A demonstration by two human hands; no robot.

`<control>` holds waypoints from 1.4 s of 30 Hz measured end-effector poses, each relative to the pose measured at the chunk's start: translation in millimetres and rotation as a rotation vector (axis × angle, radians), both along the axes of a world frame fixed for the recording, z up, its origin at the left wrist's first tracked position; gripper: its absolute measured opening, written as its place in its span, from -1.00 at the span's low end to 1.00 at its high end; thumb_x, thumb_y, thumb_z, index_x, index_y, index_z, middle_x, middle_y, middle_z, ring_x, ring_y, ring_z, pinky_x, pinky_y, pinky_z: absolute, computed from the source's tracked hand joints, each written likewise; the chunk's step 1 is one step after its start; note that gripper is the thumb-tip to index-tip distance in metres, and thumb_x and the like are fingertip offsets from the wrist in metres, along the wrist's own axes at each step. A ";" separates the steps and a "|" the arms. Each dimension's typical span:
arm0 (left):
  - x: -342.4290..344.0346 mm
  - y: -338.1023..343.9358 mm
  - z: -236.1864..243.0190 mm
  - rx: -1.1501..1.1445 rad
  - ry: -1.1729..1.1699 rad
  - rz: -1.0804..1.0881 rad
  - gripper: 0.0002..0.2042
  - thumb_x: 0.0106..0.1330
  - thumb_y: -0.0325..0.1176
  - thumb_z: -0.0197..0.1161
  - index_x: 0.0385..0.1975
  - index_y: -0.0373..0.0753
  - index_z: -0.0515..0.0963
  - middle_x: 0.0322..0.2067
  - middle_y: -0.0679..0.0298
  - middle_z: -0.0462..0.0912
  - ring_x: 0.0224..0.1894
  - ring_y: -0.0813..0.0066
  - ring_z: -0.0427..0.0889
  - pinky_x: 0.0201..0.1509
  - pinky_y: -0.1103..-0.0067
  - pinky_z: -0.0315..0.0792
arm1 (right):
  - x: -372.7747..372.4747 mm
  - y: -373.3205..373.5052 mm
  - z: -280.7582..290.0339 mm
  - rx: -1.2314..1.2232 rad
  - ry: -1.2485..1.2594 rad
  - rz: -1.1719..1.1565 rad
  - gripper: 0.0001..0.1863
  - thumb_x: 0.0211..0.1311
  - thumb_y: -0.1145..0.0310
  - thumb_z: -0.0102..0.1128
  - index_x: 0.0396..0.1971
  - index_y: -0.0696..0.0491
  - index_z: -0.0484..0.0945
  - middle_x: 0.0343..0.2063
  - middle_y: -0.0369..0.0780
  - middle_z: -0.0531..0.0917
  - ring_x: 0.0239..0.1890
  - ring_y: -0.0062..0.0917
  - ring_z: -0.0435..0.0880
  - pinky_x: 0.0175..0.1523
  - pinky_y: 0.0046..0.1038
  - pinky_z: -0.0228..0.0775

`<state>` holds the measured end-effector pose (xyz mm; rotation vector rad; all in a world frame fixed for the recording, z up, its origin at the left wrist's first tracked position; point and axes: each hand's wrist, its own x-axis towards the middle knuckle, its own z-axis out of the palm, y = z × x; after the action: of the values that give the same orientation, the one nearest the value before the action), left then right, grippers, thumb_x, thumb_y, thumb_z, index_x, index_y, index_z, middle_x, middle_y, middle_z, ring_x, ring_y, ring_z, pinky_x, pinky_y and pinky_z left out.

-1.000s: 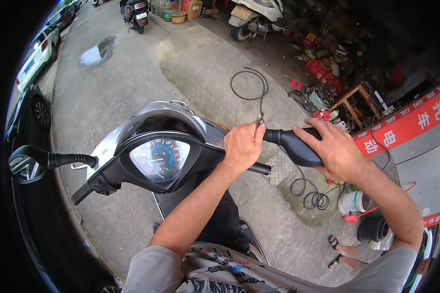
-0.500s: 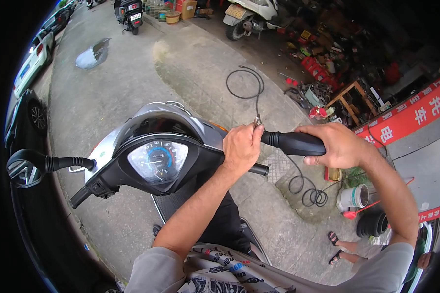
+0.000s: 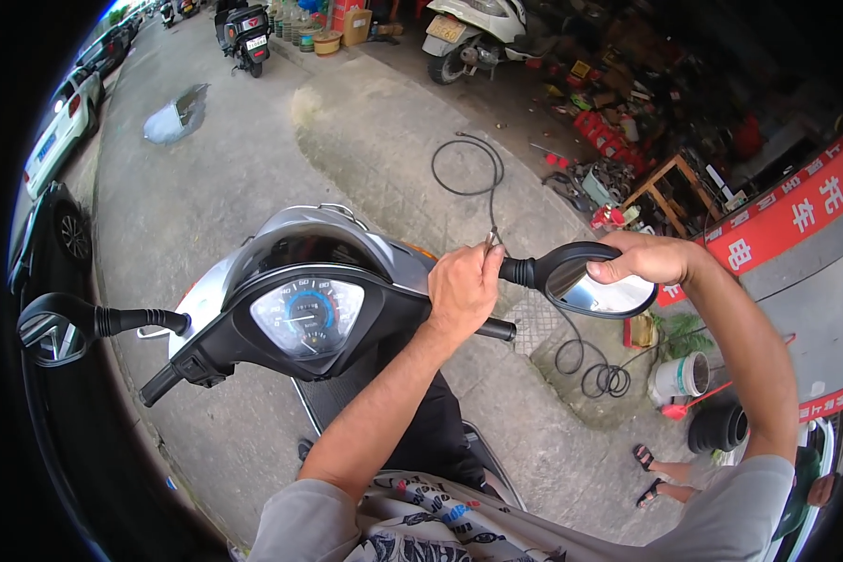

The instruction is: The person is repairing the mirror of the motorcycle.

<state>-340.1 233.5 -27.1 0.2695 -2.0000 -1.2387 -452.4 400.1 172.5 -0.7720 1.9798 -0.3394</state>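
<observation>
My left hand (image 3: 461, 288) is closed at the inner end of the right mirror's black stem (image 3: 517, 271), with a small metal piece (image 3: 490, 239) sticking up from its fingers; I cannot make out what it is. My right hand (image 3: 648, 260) grips the oval right mirror (image 3: 607, 292) by its upper rim, thumb over the glass, which faces up at me. Below them is a silver and black scooter with its speedometer (image 3: 304, 314), left mirror (image 3: 51, 330), left grip (image 3: 164, 382) and bare right grip (image 3: 496, 329).
Black hose coils (image 3: 604, 382) lie on the concrete beside a white bucket (image 3: 674, 377) and tyres (image 3: 712, 429). A cluttered shop (image 3: 609, 112) with parked scooters (image 3: 468, 42) is behind, and a red banner (image 3: 787, 215) at right. Cars (image 3: 66, 140) line the left. Another person's sandalled feet (image 3: 646, 478) show lower right.
My right hand has turned the right mirror over: its black back showed before, and its glass now shows. My left hand stays at the stem, with little movement.
</observation>
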 end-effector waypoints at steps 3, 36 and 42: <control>3.3 -7.1 7.6 0.012 -0.142 -0.085 -0.67 0.41 -0.20 0.06 -0.51 -0.33 0.50 -0.54 0.01 0.56 -0.39 -0.02 0.59 -0.32 0.26 0.39 | -2.7 2.6 0.6 0.023 0.012 -0.039 -0.35 0.21 -0.13 0.22 -0.07 0.24 0.54 -0.28 -0.25 0.62 -0.17 -0.57 0.49 -0.04 -0.46 0.35; 24.5 -64.3 36.3 -0.668 -0.643 -0.291 -0.75 0.10 -0.37 0.37 -0.25 -0.32 0.60 -0.35 -0.05 0.65 -0.19 -0.04 0.63 -0.09 0.25 0.49 | 9.9 33.5 -51.7 -0.710 1.079 -0.016 -0.63 0.20 0.07 0.18 -0.42 0.13 0.61 -0.50 -0.04 0.63 -0.35 -0.10 0.62 -0.26 -0.20 0.40; 21.4 -49.3 57.3 -0.424 -0.752 -0.445 -0.75 0.09 -0.40 0.36 -0.25 -0.36 0.58 -0.28 -0.04 0.61 -0.14 -0.06 0.59 -0.04 0.29 0.46 | 9.0 38.1 -52.1 -0.708 1.090 -0.046 -0.59 0.20 0.02 0.18 -0.46 0.14 0.60 -0.54 -0.03 0.61 -0.37 -0.08 0.61 -0.29 -0.18 0.39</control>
<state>-318.7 184.2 30.2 0.0773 -3.0435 -0.9990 -443.3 438.2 120.5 -1.5932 2.9253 -0.7857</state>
